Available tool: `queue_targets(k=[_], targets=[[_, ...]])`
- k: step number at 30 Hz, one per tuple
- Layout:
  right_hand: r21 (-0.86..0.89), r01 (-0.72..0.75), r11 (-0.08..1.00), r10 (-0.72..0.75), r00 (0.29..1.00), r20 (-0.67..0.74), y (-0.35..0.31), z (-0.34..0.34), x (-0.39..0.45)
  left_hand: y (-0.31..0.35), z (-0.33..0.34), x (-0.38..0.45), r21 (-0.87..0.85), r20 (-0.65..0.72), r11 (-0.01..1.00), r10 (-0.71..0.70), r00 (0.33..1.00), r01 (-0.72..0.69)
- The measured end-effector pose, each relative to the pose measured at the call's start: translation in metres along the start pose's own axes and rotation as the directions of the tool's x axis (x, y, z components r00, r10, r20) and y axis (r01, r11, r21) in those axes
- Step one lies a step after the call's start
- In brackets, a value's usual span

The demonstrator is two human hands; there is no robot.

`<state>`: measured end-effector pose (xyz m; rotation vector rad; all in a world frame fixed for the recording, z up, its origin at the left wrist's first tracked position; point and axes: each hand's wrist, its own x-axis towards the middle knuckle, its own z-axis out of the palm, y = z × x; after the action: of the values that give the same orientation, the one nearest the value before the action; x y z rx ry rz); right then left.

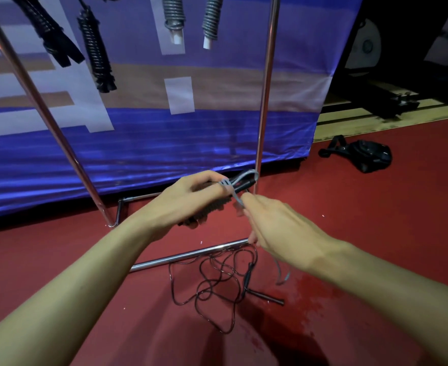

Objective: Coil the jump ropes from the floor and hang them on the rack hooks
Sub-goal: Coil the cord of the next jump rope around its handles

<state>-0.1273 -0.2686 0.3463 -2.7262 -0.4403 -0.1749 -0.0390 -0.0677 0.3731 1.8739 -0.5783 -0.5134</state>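
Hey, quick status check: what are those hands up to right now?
Left hand grips coiled black rope; right hand pinches grey tie strap. Another rope tangled on floor. Nothing blocking.

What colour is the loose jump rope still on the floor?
Black; the tangled jump rope lies on the red floor, head view.

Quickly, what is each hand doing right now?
Left hand: grips the coiled black rope.
Right hand: pinches the grey strap around that coil.

blue banner [164, 143], black bag [368, 155], red floor [362, 220]
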Motion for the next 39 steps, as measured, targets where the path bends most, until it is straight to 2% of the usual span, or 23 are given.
queue_targets(k=[3, 5, 8, 10, 13, 15, 18, 21, 22, 25, 27, 28, 30, 31, 32, 33, 36, 37, 39], targets=[[-0.080, 0.028, 0.996, -0.029, 1.000, -0.004, -0.003, 0.008, -0.002, 0.000, 0.011, -0.001, 0.049, -0.084, 0.998, 0.035, 0.996, -0.031], [-0.075, 0.047, 0.996, -0.051, 0.997, -0.060, -0.009, 0.012, -0.003, -0.004, 0.014, 0.001, 0.144, -0.154, 0.987, 0.095, 0.983, -0.072], [0.084, 0.043, 0.996, -0.032, 0.992, -0.125, -0.017, 0.014, -0.004, -0.007, 0.011, 0.003, 0.258, -0.226, 0.962, 0.148, 0.963, -0.087], [0.251, -0.057, 0.966, 0.077, 0.995, -0.069, -0.013, 0.011, -0.001, -0.005, 0.009, 0.001, 0.269, -0.194, 0.957, 0.167, 0.967, -0.112], [0.322, -0.147, 0.935, 0.146, 0.989, 0.027, -0.003, -0.001, 0.000, -0.002, 0.008, -0.003, 0.296, -0.178, 0.944, 0.203, 0.963, -0.144], [0.341, -0.153, 0.927, 0.136, 0.988, 0.073, 0.000, -0.010, 0.000, -0.001, 0.008, -0.004, 0.259, -0.180, 0.953, 0.208, 0.961, -0.157], [0.339, -0.122, 0.933, 0.084, 0.989, 0.124, 0.003, -0.014, 0.001, 0.003, 0.011, -0.007, 0.155, -0.099, 0.972, 0.191, 0.977, -0.175], [0.178, 0.091, 0.980, -0.095, 0.995, 0.019, 0.014, -0.012, 0.007, 0.005, 0.012, -0.008, 0.093, -0.008, 0.977, 0.192, 0.981, -0.190], [0.159, 0.095, 0.983, -0.102, 0.994, 0.037, 0.019, -0.014, 0.008, 0.005, 0.011, -0.008, 0.087, 0.010, 0.979, 0.185, 0.983, -0.185], [0.266, -0.084, 0.960, 0.018, 0.970, 0.241, 0.029, -0.021, 0.011, 0.006, 0.005, -0.007, 0.085, 0.084, 0.987, 0.130, 0.988, -0.137], [0.433, -0.193, 0.880, 0.071, 0.957, 0.282, 0.031, -0.022, 0.012, 0.005, 0.006, -0.009, 0.133, 0.161, 0.982, 0.111, 0.981, -0.133], [0.571, -0.243, 0.785, 0.097, 0.957, 0.275, 0.032, -0.023, 0.013, 0.005, 0.007, -0.009, 0.172, 0.192, 0.974, 0.112, 0.975, -0.146], [0.835, -0.321, 0.447, 0.135, 0.947, 0.292, 0.032, -0.023, 0.013, 0.002, 0.010, -0.009, 0.273, 0.220, 0.945, 0.121, 0.968, -0.180], [0.898, -0.326, 0.296, 0.147, 0.944, 0.295, 0.031, -0.023, 0.013, 0.001, 0.011, -0.008, 0.325, 0.212, 0.926, 0.124, 0.969, -0.190], [0.924, -0.313, 0.220, 0.164, 0.946, 0.281, 0.029, -0.023, 0.014, 0.000, 0.013, -0.007, 0.369, 0.198, 0.910, 0.124, 0.972, -0.191], [0.932, -0.293, 0.214, 0.204, 0.946, 0.251, 0.024, -0.020, 0.015, 0.000, 0.014, -0.006, 0.401, 0.185, 0.897, 0.123, 0.975, -0.189], [0.885, -0.271, 0.379, 0.366, 0.922, 0.126, 0.014, -0.011, 0.019, -0.001, 0.018, -0.003, 0.455, 0.159, 0.873, 0.116, 0.981, -0.177], [0.881, -0.284, 0.377, 0.406, 0.906, 0.119, 0.012, -0.010, 0.020, -0.002, 0.018, -0.003, 0.482, 0.145, 0.860, 0.111, 0.983, -0.169], [0.913, -0.285, 0.291, 0.432, 0.891, 0.140, 0.011, -0.011, 0.020, -0.001, 0.018, -0.001, 0.529, 0.104, 0.837, 0.102, 0.989, -0.142]])
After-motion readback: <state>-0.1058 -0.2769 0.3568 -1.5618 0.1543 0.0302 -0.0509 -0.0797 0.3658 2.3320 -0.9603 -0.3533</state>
